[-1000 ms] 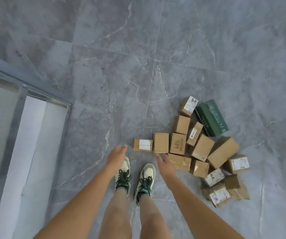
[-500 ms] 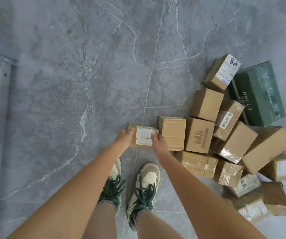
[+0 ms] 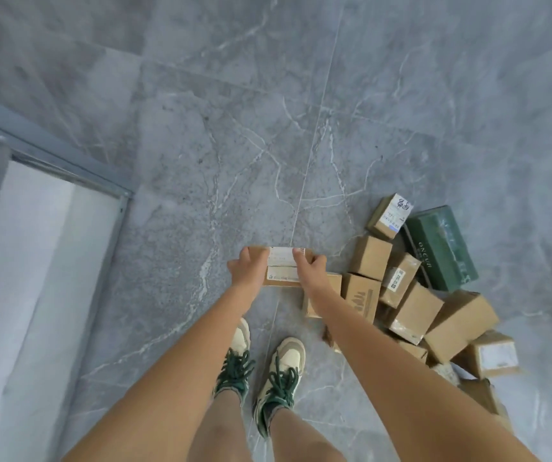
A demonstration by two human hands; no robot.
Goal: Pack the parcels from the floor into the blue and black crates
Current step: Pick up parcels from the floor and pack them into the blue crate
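Small labelled parcel is up off the floor, held out in front of me over my shoes. My left hand grips its left end, my right hand its right end, fingers curled over the top edge on both sides. Remaining parcel pile sits on the floor to my right, green box at its far edge. Grey metal frame on my left.
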